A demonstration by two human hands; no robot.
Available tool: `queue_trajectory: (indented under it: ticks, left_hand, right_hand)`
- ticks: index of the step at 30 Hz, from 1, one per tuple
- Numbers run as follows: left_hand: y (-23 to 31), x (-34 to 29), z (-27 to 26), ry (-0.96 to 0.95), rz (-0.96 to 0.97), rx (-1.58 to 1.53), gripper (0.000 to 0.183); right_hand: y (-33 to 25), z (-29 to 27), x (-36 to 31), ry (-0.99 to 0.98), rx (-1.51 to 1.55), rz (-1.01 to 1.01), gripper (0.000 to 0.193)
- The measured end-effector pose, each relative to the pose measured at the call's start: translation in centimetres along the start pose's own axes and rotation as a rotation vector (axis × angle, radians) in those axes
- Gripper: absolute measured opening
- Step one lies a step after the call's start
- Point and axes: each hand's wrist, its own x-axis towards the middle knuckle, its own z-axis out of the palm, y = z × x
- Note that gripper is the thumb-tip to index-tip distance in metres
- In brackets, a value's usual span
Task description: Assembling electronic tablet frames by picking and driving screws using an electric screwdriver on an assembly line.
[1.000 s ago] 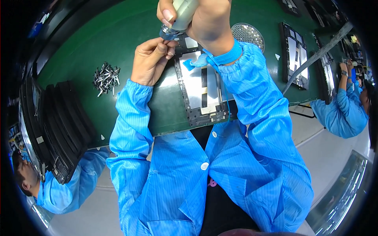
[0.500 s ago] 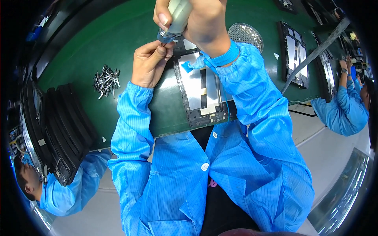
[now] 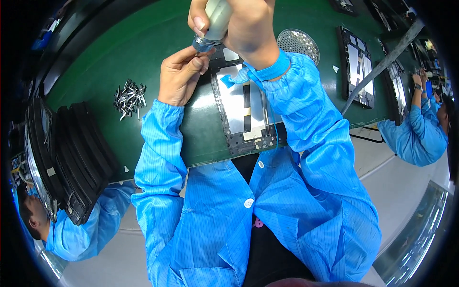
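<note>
My right hand [image 3: 251, 26] is wrapped round a pale electric screwdriver [image 3: 218, 19] with a blue-grey collar, held nose down over the far end of a tablet-like device frame [image 3: 233, 107]. Just below the collar, my left hand [image 3: 181, 74] is closed in a pinch at the tip of the screwdriver. Whatever those fingertips hold is too small to make out. The frame lies flat near the table edge, with silver plates and a dark strip down its middle. A blue wrist strap [image 3: 272, 69] circles my right wrist, and its cord hangs over the frame.
A pile of small black and silver parts [image 3: 129, 99] lies to the left on the green table [image 3: 158, 138]. Several dark panels [image 3: 81, 158] stand stacked at the left edge. Beyond my right wrist sits a round perforated metal tray [image 3: 297, 45]. A grey bar [image 3: 382, 67] crosses another device [image 3: 358, 67]. Co-workers sit at both sides.
The screwdriver's collar and my left fingertips have shifted very slightly. My grip looks the same. The person at the left has moved their head a little.
</note>
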Motion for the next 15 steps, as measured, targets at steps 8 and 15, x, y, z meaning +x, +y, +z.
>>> queue_trajectory:
  ticks: [8,15]
  left_hand:
    - [2.2,2.6,-2.0,0.222,-0.079,0.836,0.027]
    - [2.7,3.4,-2.5,0.075,-0.282,0.923,0.033]
  right_hand:
    - [2.5,-2.3,1.6,-0.037,-0.239,0.074,0.016]
    - [6.6,-2.9,1.7,-0.099,-0.281,0.099,0.013]
